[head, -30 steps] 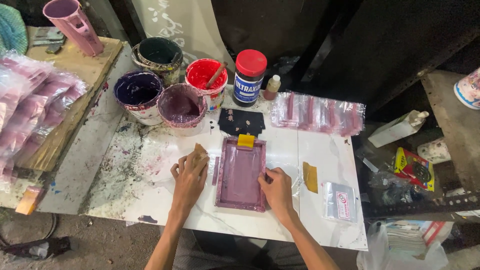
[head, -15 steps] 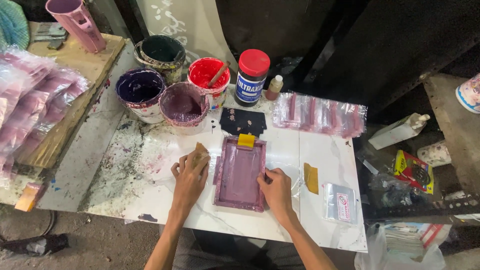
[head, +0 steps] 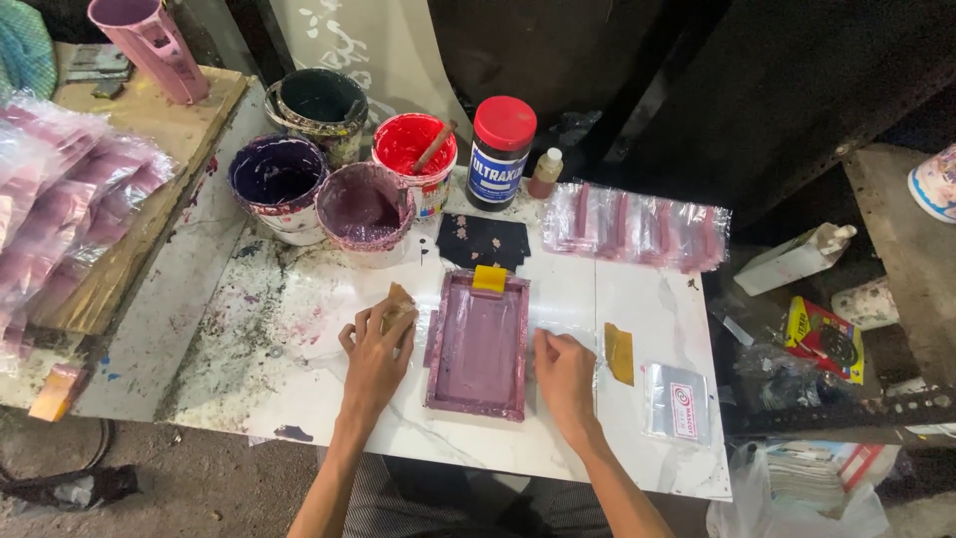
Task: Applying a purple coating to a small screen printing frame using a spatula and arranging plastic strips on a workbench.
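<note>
A small purple-stained printing screen frame (head: 479, 345) lies flat on the white marble-patterned table (head: 319, 399), a yellow tab (head: 489, 278) at its far end. My left hand (head: 376, 351) rests just left of the frame, fingers curled on a small tan block (head: 399, 301). My right hand (head: 563, 371) presses down on clear plastic film (head: 573, 317) at the frame's right edge. A yellow-brown scraper piece (head: 618, 353) lies just right of that hand.
Paint tubs stand behind: dark purple (head: 278, 185), mauve (head: 361, 211), red with a stick (head: 414, 159), a dark one (head: 318, 110). There is a red-capped jar (head: 501, 149), a black ink-stained pad (head: 484, 240), printed clear bags (head: 637, 226), a small bag (head: 676, 402) and stacked bags (head: 60, 209) on the left board.
</note>
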